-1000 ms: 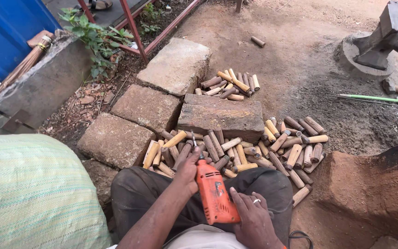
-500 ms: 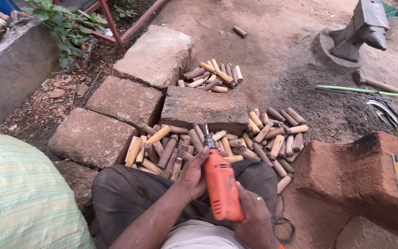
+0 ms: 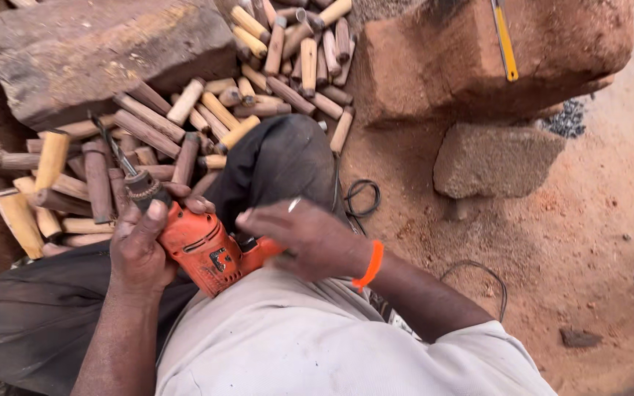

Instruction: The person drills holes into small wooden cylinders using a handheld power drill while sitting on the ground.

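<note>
An orange electric drill (image 3: 203, 246) lies across my lap, its bit pointing up and left over a pile of short wooden handles (image 3: 148, 139). My left hand (image 3: 144, 246) grips the drill's front body just behind the chuck. My right hand (image 3: 306, 238) is closed around the drill's rear handle; an orange band circles that wrist. More wooden handles (image 3: 295, 51) lie heaped beyond my knee.
A flat stone block (image 3: 97, 51) sits at the upper left behind the handles. A large reddish block (image 3: 493, 51) with a yellow-handled tool (image 3: 504, 40) on it stands at upper right, a smaller stone (image 3: 493, 158) below it. A black cable (image 3: 361, 198) loops on the red earth.
The view has swung down and to the right, closer to my lap. Both hands stay on the drill, which now points left instead of straight ahead.
</note>
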